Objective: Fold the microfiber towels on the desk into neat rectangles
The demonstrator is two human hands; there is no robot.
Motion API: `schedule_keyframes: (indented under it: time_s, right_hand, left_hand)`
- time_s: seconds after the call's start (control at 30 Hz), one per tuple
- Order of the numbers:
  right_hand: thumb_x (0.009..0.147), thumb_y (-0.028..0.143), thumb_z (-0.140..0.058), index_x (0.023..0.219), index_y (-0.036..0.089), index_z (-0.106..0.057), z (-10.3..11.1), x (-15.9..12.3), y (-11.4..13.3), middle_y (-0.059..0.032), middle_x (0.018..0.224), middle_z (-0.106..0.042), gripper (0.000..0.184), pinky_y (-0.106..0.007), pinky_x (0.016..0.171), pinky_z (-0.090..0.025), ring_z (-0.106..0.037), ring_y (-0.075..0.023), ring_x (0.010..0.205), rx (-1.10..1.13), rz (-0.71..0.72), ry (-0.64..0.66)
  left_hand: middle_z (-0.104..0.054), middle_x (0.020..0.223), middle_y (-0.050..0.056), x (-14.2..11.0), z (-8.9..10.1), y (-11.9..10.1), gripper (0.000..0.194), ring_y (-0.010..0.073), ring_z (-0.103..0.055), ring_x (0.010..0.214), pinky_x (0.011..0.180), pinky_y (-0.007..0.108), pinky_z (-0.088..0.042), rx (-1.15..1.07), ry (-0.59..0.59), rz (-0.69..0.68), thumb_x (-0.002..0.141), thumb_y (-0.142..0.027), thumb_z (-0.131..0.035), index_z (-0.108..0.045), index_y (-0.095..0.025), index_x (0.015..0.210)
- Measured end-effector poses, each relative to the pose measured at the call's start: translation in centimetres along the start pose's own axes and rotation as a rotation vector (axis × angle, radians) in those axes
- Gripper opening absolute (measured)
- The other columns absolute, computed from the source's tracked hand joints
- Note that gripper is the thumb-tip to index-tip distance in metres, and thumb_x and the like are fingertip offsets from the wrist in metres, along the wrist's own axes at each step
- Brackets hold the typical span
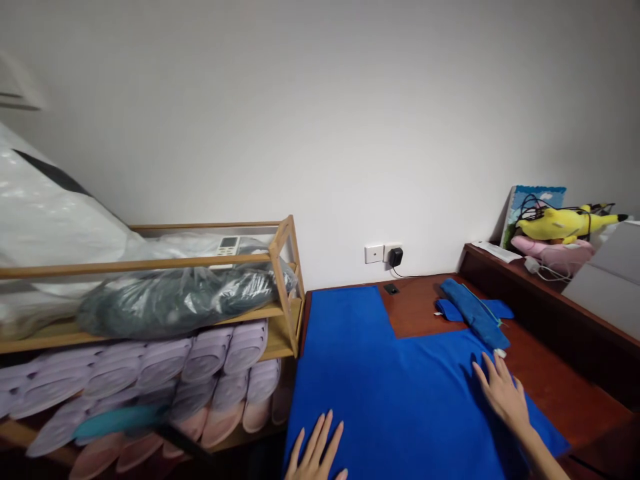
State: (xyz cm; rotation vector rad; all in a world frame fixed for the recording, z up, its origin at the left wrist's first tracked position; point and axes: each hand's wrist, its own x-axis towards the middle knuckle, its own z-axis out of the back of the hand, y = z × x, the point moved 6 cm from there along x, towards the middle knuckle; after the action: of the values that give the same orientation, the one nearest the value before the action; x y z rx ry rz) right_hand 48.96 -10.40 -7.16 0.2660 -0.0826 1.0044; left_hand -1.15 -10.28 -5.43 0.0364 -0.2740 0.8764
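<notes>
A bright blue cloth (350,347) lies spread over a reddish-brown wooden desk top (413,310), with slight wrinkles toward its right side. My left hand (317,450) rests on the cloth near its front left edge, fingers spread, partly cut off by the frame. Toward the cloth's right edge is my right hand (503,393), fingers extended and slightly bent, with nothing visibly gripped. Just beyond its fingertips lies a folded or rolled blue cloth bundle (475,313) with a greenish cord, crossing over another blue piece (451,311).
A wooden rack (285,293) at left holds a plastic-wrapped dark bundle (185,303), a remote control (229,247) and several lilac slippers (205,353). A black plug (395,257) sits in the wall socket. On the right ledge lie a yellow plush toy (563,225) and a pink item (560,253).
</notes>
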Motion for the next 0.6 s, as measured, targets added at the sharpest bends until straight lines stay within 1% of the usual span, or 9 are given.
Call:
schedule_keyframes:
  time_s: [0.1,0.17,0.23,0.3,0.4,0.5,0.6]
  right_hand:
    - [0.084,0.057,-0.021,0.136,0.029,-0.038,0.1,-3.8,-2.9,-0.0066,0.15,-0.028,0.062,-0.058,0.103,-0.025,-0.016,-0.0278,0.139,-0.062,0.07,-0.005]
    - [0.084,0.056,-0.022,0.137,0.031,-0.036,-0.4,-5.5,-5.1,-0.005,0.149,-0.029,0.06,-0.057,0.103,-0.027,-0.018,-0.0269,0.139,-0.059,0.088,0.03]
    - [0.085,0.057,-0.02,0.141,0.032,-0.028,-0.9,-6.3,-7.0,-0.004,0.151,-0.027,0.062,-0.053,0.105,-0.027,-0.02,-0.0238,0.139,-0.022,0.083,0.06]
    - [0.084,0.059,-0.018,0.143,0.031,-0.022,-1.0,-6.2,-8.1,-0.0032,0.152,-0.023,0.064,-0.051,0.106,-0.026,-0.018,-0.0217,0.139,0.012,0.068,0.073]
    - [0.084,0.061,-0.017,0.143,0.031,-0.023,-0.9,-5.9,-8.1,-0.0036,0.152,-0.022,0.066,-0.051,0.107,-0.024,-0.017,-0.0219,0.14,0.016,0.054,0.081]
    - [0.084,0.058,-0.015,0.142,0.028,-0.027,-0.7,-6.5,-6.9,-0.0048,0.152,-0.022,0.066,-0.052,0.107,-0.023,-0.015,-0.0227,0.14,-0.032,0.044,0.052]
    - [0.084,0.06,-0.016,0.142,0.028,-0.025,-0.9,-7.7,-5.6,-0.0043,0.153,-0.02,0.067,-0.051,0.108,-0.022,-0.012,-0.0219,0.14,-0.034,0.05,0.044]
  left_hand:
    - [-0.031,0.147,-0.001,0.1,2.2,-0.7,0.061,0.0218,-0.039,0.13,0.102,0.038,-0.036,0.026,-0.045,-0.002,0.091,-0.042,-0.04,-0.011,-0.035,0.144]
    - [-0.03,0.148,-0.001,0.0,3.1,-1.4,0.059,0.0204,-0.037,0.131,0.103,0.037,-0.035,0.054,-0.062,0.001,0.091,-0.043,-0.038,-0.011,-0.034,0.144]
    - [-0.031,0.148,-0.001,-0.1,3.5,-1.8,0.058,0.0191,-0.036,0.131,0.104,0.036,-0.035,0.073,-0.074,0.01,0.092,-0.043,-0.037,-0.012,-0.034,0.144]
    - [-0.032,0.147,-0.002,-0.2,3.8,-2.0,0.057,0.018,-0.036,0.131,0.104,0.036,-0.035,0.076,-0.085,0.015,0.092,-0.043,-0.036,-0.012,-0.034,0.143]
    - [-0.033,0.147,-0.002,-0.5,4.3,-2.2,0.056,0.0177,-0.036,0.131,0.105,0.035,-0.034,0.07,-0.116,0.033,0.093,-0.041,-0.036,-0.013,-0.034,0.143]
    - [-0.03,0.148,-0.001,-1.3,4.5,-2.5,0.055,0.0188,-0.034,0.132,0.105,0.037,-0.034,0.07,-0.137,0.083,0.093,-0.038,-0.035,-0.013,-0.034,0.143]
    - [-0.028,0.148,0.0,-2.6,4.3,-2.6,0.054,0.0218,-0.033,0.133,0.103,0.043,-0.035,0.049,-0.088,0.14,0.093,-0.041,-0.034,-0.014,-0.035,0.142]
